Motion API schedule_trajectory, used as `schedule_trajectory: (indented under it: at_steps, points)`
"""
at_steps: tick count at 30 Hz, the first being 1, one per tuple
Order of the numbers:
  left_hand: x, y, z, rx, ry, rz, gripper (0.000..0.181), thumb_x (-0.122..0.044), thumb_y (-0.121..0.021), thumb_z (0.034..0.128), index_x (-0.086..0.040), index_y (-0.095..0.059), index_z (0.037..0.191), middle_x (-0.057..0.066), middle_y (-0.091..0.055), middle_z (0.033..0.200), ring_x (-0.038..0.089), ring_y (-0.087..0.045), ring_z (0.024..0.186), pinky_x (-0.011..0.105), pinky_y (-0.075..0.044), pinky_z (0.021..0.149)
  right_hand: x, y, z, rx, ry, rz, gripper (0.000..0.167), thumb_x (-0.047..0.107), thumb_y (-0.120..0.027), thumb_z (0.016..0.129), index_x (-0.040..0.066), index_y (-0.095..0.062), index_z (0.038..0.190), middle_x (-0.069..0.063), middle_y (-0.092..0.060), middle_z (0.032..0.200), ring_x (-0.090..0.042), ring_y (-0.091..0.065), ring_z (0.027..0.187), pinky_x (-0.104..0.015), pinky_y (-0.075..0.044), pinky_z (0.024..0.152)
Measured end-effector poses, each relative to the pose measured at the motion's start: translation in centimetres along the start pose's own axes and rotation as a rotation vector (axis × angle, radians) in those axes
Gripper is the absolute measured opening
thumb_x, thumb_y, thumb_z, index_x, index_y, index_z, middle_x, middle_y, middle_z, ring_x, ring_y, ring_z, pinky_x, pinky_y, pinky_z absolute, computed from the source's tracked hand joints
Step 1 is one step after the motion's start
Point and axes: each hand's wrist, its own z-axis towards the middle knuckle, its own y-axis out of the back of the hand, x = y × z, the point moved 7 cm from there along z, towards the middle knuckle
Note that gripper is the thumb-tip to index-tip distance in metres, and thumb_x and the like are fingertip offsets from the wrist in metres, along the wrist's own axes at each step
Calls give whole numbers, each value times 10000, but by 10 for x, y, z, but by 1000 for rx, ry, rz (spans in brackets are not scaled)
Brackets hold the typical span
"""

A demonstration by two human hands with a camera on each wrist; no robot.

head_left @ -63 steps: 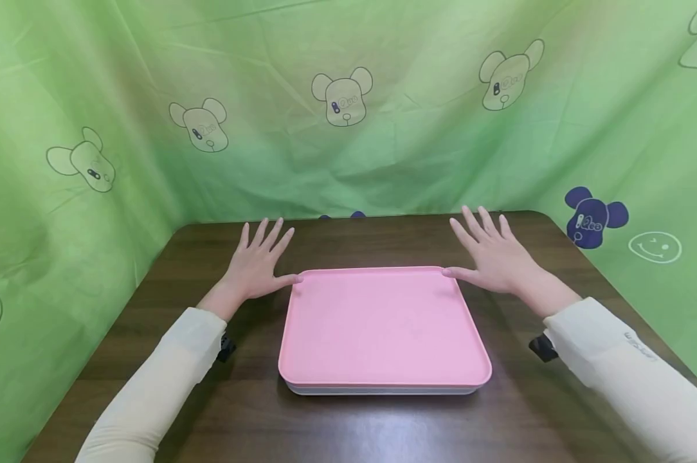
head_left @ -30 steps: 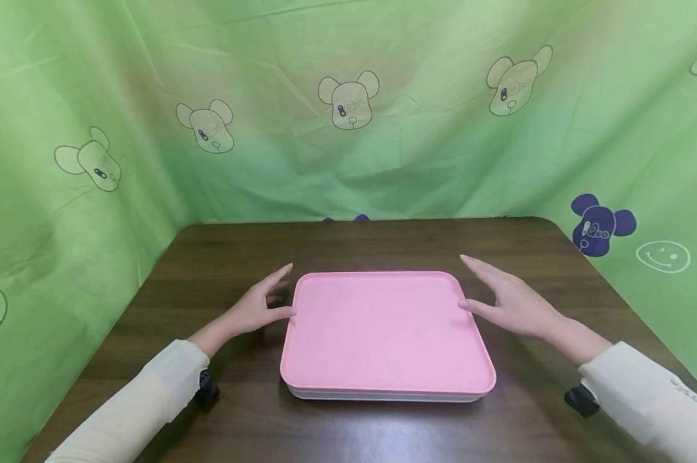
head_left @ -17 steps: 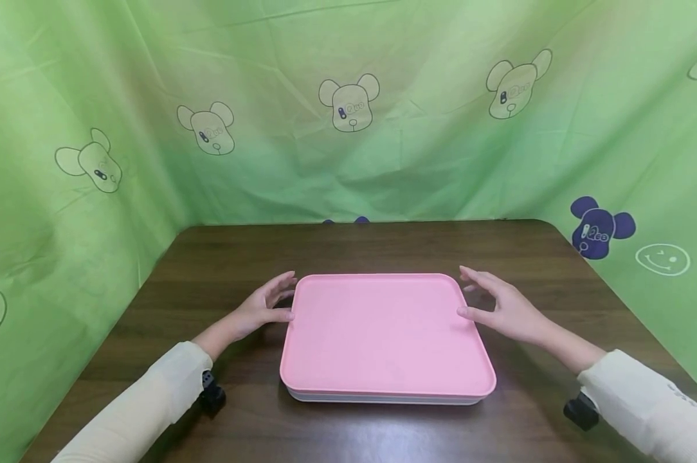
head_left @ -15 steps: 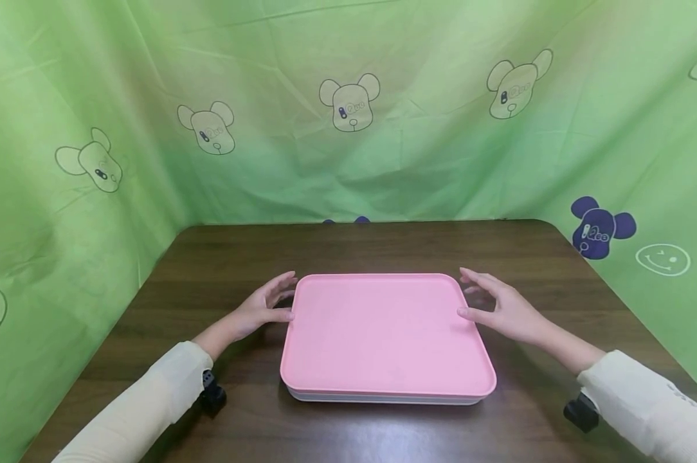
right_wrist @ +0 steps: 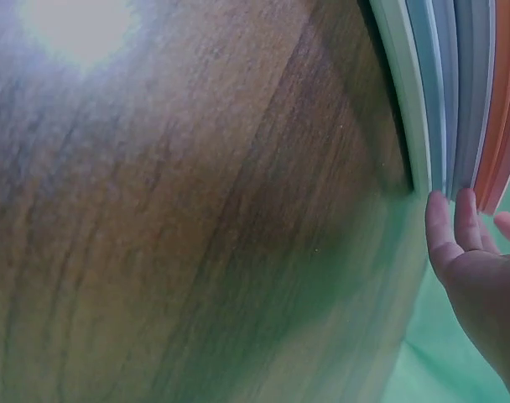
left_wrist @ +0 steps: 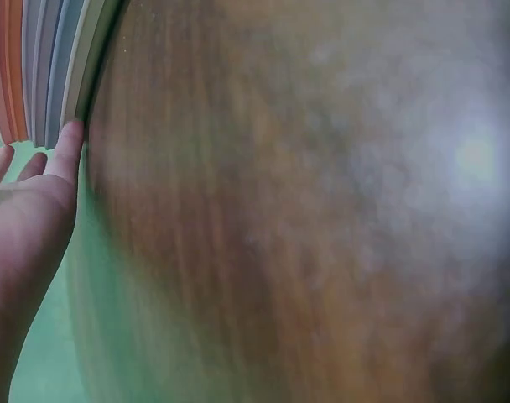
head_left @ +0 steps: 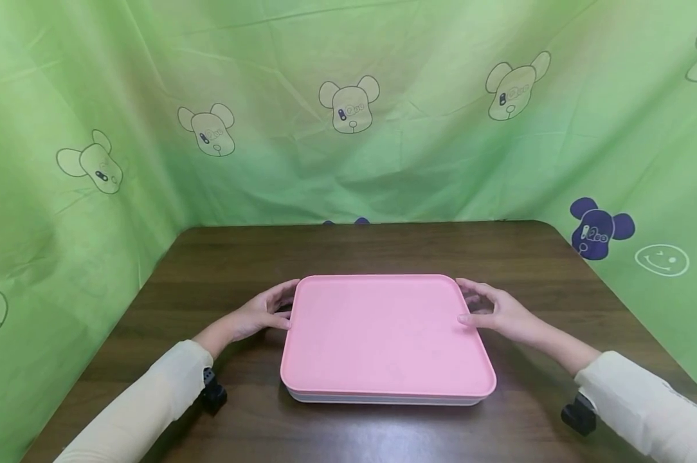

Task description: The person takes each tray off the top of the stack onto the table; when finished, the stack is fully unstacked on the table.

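A pink tray [head_left: 383, 334] lies as the top layer of a stack, with pale layers under its front rim. The wrist views show stacked edges in pale, blue-grey, orange and reddish tones, the stack [left_wrist: 44, 75] at top left in the left one, the stack [right_wrist: 456, 92] at top right in the right one. My left hand [head_left: 250, 319] touches the stack's left side near the back corner, fingertips against the layered edges. At the opposite side is my right hand [head_left: 510, 315], its thumb over the pink rim and its fingertips against the edges.
A dark wooden table [head_left: 238, 418] bears the stack. Green curtains [head_left: 348, 173] with bear-head prints hang behind it and on both sides. Black wrist devices show under both pale sleeves.
From above and beside the back corners, both hands have come down and toward me along the stack's sides. Their fingers have bent in closer to the edges. The stack remains in place.
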Motion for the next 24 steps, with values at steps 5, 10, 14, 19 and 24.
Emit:
schedule_trajectory:
  at_steps: [5, 10, 14, 19, 24]
  points:
    - [0, 0, 2, 14, 0, -3, 938, -84, -771, 822, 4, -164, 1531, 186, -157, 1583, 378, -205, 1420, 403, -331, 1104, -2, -1, 1, 6, -9, 35, 775, 76, -741, 822, -120, -317, 1440, -279, -541, 1226, -192, -613, 994, -262, -549, 793]
    - [-3, -1, 3, 34, 16, -4, 949, -102, -779, 819, -16, -164, 1537, 175, -156, 1586, 380, -209, 1418, 428, -310, 1114, -6, 0, 1, 4, -42, 24, 767, 84, -750, 815, -126, -335, 1426, -265, -558, 1184, -271, -646, 956, -261, -547, 776]
    - [-2, -1, 3, 36, 40, -9, 955, -105, -779, 823, -21, -154, 1540, 176, -151, 1586, 380, -208, 1418, 436, -301, 1119, -7, 2, 0, -13, -57, -38, 726, 129, -758, 820, -96, -398, 1410, -211, -585, 1176, -284, -589, 1038, -243, -519, 784]
    - [-2, -1, 3, 28, 48, -7, 954, -106, -785, 818, -24, -166, 1539, 175, -165, 1582, 377, -220, 1414, 433, -302, 1119, -7, 2, 1, -19, -62, -83, 709, 152, -753, 830, -83, -415, 1407, -200, -578, 1189, -310, -553, 1080, -245, -511, 787]
    - [-2, -1, 2, 22, 47, -9, 952, -94, -781, 820, -17, -160, 1538, 184, -157, 1583, 386, -208, 1417, 430, -305, 1118, -4, 1, 2, -16, -57, -132, 706, 167, -745, 837, -84, -413, 1408, -207, -556, 1208, -343, -541, 1098, -283, -508, 789]
